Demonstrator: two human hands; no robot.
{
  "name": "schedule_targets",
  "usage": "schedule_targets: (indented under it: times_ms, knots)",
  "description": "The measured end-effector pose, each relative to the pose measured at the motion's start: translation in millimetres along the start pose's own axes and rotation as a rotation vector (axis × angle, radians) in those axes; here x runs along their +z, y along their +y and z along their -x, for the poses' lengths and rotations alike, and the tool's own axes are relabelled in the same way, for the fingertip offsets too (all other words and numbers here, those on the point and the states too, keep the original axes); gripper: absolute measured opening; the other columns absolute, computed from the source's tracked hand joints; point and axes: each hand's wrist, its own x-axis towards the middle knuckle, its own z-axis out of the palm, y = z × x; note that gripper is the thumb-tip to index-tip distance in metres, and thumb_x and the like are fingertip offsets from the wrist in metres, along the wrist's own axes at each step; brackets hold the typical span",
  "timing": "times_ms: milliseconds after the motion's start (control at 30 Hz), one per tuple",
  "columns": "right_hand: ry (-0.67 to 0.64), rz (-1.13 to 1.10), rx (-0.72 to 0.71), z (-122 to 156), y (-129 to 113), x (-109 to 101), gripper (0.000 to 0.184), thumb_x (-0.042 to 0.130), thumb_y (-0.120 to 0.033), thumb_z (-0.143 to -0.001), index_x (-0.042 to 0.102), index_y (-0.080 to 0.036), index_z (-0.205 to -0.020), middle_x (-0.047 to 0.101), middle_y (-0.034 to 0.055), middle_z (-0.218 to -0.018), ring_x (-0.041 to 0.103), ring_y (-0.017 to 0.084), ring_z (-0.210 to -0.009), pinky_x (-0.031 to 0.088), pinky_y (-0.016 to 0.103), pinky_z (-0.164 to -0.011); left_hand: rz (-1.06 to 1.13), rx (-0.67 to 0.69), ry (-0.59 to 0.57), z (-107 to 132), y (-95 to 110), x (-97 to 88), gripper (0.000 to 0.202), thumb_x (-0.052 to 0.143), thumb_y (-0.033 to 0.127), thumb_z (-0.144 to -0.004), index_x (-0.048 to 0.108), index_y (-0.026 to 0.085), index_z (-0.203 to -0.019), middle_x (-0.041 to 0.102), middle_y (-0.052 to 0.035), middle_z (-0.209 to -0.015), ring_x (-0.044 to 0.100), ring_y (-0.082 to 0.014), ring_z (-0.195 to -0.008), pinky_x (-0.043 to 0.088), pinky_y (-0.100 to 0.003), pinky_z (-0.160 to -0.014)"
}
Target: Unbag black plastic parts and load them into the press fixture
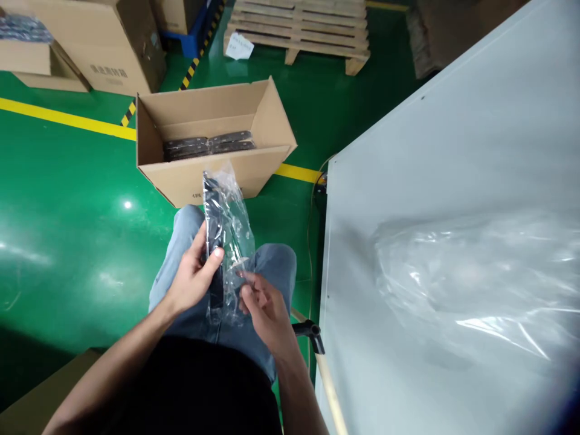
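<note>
My left hand (193, 275) grips a long black part (212, 229) that stands upright over my lap, partly inside a clear plastic bag (235, 232). My right hand (263, 305) pinches the lower edge of that bag, just right of the part. Both hands are above my knees in blue jeans. Ahead of them on the floor stands an open cardboard box (199, 172) with several bagged black parts (208, 145) lying in a row at its bottom.
A pale grey table (453, 151) fills the right side, with a heap of clear plastic bags (475, 284) on it. The floor is green with yellow lines. More cardboard boxes (109, 42) and a wooden pallet (299, 27) stand farther back.
</note>
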Motion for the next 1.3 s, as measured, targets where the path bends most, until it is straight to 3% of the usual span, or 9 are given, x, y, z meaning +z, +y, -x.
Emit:
schedule_targets:
  times_ms: [100, 200, 300, 400, 567, 767, 900, 1033, 1300]
  knots:
    - [-0.014, 0.075, -0.132, -2.1, -2.9, -15.7, 0.070, 0.073, -0.072, -0.087, 0.069, -0.023, -0.137, 0.074, 0.0102, -0.105, 0.073, 0.022, -0.092, 0.063, 0.036, -0.080, -0.118, -0.025, -0.058, 7.5, -3.1, -2.9, 0.078, 0.064, 0.058, -0.100, 0.037, 0.024, -0.166, 0.045, -0.0109, -0.168, 0.046, -0.0315, -0.153, 0.036, -0.052, -0.129]
    - [0.238, 0.150, -0.251, -5.1, -19.5, -12.4, 0.061, 0.073, -0.061, -0.093, 0.065, -0.025, -0.141, 0.073, 0.0110, -0.113, 0.073, 0.022, -0.097, 0.064, 0.037, -0.084, -0.234, -0.030, -0.113, 19.4, -6.9, -2.3, 0.084, 0.066, 0.057, -0.098, 0.034, 0.023, -0.168, 0.043, -0.0116, -0.169, 0.044, -0.0325, -0.154, 0.036, -0.053, -0.129]
    - [0.482, 0.264, -0.318, -12.0, -38.9, -2.0, 0.042, 0.063, -0.053, -0.101, 0.072, -0.022, -0.128, 0.073, 0.0072, -0.096, 0.071, 0.019, -0.083, 0.061, 0.034, -0.076, -0.277, -0.043, -0.229, 31.3, -7.0, -1.9, 0.085, 0.070, 0.056, -0.096, 0.038, 0.021, -0.166, 0.046, -0.0118, -0.167, 0.044, -0.0319, -0.155, 0.034, -0.051, -0.131]
    - [0.617, 0.314, -0.291, -19.8, -46.6, 0.9, 0.043, 0.052, -0.055, -0.106, 0.077, -0.021, -0.102, 0.063, 0.0006, -0.069, 0.061, 0.015, -0.061, 0.053, 0.030, -0.060, -0.146, -0.143, -0.344, 38.2, -3.0, -5.7, 0.079, 0.070, 0.058, -0.096, 0.046, 0.022, -0.162, 0.048, -0.0101, -0.165, 0.043, -0.0315, -0.155, 0.034, -0.048, -0.131]
    - [0.546, -0.047, -0.115, -22.9, -37.3, 1.1, 0.051, 0.055, -0.069, -0.100, 0.071, -0.021, -0.092, 0.039, -0.0090, -0.053, 0.038, 0.009, -0.037, 0.031, 0.025, -0.036, 0.262, -0.411, -0.461, 41.4, 6.4, -13.3, 0.069, 0.075, 0.062, -0.091, 0.066, 0.023, -0.147, 0.067, -0.0092, -0.147, 0.059, -0.0349, -0.141, 0.043, -0.047, -0.124]
    - [0.531, -0.140, -0.072, -12.4, -39.8, 4.6, 0.052, 0.060, -0.072, -0.097, 0.070, -0.021, -0.095, 0.037, -0.0093, -0.054, 0.036, 0.008, -0.038, 0.030, 0.023, -0.035, 0.379, -0.558, -0.466, 39.0, 6.8, -15.2, 0.064, 0.075, 0.064, -0.088, 0.075, 0.021, -0.135, 0.079, -0.0102, -0.118, 0.073, -0.0332, -0.112, 0.058, -0.043, -0.102]
    - [0.533, -0.191, -0.096, -3.8, -46.8, 9.4, 0.049, 0.061, -0.070, -0.097, 0.069, -0.022, -0.097, 0.037, -0.0092, -0.055, 0.039, 0.008, -0.040, 0.034, 0.022, -0.036, 0.333, -0.492, -0.533, 28.4, -3.3, -16.5, 0.069, 0.077, 0.063, -0.087, 0.071, 0.021, -0.141, 0.078, -0.0112, -0.122, 0.072, -0.0325, -0.110, 0.057, -0.043, -0.101]
    - [0.531, -0.348, -0.064, 4.4, -50.1, 21.8, 0.046, 0.059, -0.070, -0.097, 0.064, -0.024, -0.099, 0.037, -0.0105, -0.055, 0.033, 0.008, -0.037, 0.031, 0.023, -0.031, 0.203, -0.342, -0.559, 21.2, -9.4, -16.6, 0.063, 0.072, 0.056, -0.094, 0.065, 0.024, -0.148, 0.072, -0.0121, -0.135, 0.067, -0.0325, -0.125, 0.054, -0.046, -0.108]
    - [0.554, -0.246, -0.069, 15.0, -50.4, 28.9, 0.047, 0.054, -0.067, -0.100, 0.066, -0.024, -0.111, 0.040, -0.0095, -0.056, 0.034, 0.010, -0.038, 0.032, 0.025, -0.034, -0.202, 0.312, -0.476, 32.3, 4.5, 8.9, 0.092, 0.072, 0.023, -0.092, 0.024, 0.030, -0.170, 0.049, -0.0143, -0.163, 0.050, -0.0323, -0.149, 0.046, -0.049, -0.122]
